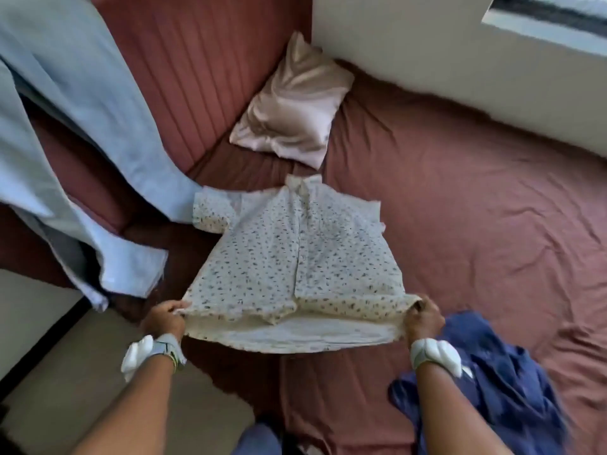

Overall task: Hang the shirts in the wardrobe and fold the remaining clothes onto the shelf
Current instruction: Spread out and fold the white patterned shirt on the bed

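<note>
Left hand and right hand each pinch a hem corner of the printed shirt — keep it taut, level, before laying it flat on the bed.

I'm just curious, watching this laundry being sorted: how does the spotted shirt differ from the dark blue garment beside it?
The spotted shirt is cream with small dark specks; the blue garment is plain dark blue. The shirt lies spread flat, its hem pinched by the left hand and right hand; the blue garment sits crumpled and unheld. Both lie on the reddish bed.
</note>
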{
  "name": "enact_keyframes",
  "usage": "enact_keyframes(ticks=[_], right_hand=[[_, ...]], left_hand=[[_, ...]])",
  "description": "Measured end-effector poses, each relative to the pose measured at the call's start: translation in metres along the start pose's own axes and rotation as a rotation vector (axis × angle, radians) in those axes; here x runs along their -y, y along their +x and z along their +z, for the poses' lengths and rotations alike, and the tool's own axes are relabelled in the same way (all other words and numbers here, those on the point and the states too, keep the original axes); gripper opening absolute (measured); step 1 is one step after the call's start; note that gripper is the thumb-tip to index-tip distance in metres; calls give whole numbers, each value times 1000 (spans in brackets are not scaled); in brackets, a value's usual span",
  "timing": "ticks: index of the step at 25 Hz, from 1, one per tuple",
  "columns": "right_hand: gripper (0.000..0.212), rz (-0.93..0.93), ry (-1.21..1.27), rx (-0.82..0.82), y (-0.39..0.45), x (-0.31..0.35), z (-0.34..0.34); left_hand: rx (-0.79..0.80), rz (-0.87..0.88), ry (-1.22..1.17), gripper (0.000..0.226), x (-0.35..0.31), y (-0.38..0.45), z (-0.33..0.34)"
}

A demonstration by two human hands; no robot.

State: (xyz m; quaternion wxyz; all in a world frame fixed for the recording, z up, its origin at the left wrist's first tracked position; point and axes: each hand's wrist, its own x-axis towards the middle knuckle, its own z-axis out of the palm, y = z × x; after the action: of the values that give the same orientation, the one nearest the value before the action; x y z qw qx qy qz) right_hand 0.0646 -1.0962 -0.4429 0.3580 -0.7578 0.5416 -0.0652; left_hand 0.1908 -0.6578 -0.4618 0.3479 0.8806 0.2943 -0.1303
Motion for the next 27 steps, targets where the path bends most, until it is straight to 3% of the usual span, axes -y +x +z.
enact_keyframes(ticks=[3,6,8,11,12,14,17,22,24,27], right_hand=[[28,235,-413,215,-26,-85,34],[31,404,-599,243,-45,-127,75],[27,294,-455,306,-63,-134,93],[33,370,-175,463,-82,-143,143],[36,405,-110,464,-90,-147,160],[34,648,147,371,-103,-139,179],[29,867,527,196,-97,-135,195],[42,929,740,70,-82,-118,192],[40,902,786,36,-77,-113,189],[37,822,829,80,-73,-111,188]], left_hand=[[170,-216,318,25,72,-5,34],[232,-394,407,40,112,-10,78],[376,-464,248,39,121,-33,104],[482,-684,-299,24,113,-66,163],[443,-732,-423,20,107,-77,181],[265,-826,-616,12,92,-90,203],[92,-949,-790,32,71,-83,219],[-20,-807,-185,72,49,-72,219],[-58,-765,-210,63,48,-67,221],[-112,-682,-434,43,51,-66,222]])
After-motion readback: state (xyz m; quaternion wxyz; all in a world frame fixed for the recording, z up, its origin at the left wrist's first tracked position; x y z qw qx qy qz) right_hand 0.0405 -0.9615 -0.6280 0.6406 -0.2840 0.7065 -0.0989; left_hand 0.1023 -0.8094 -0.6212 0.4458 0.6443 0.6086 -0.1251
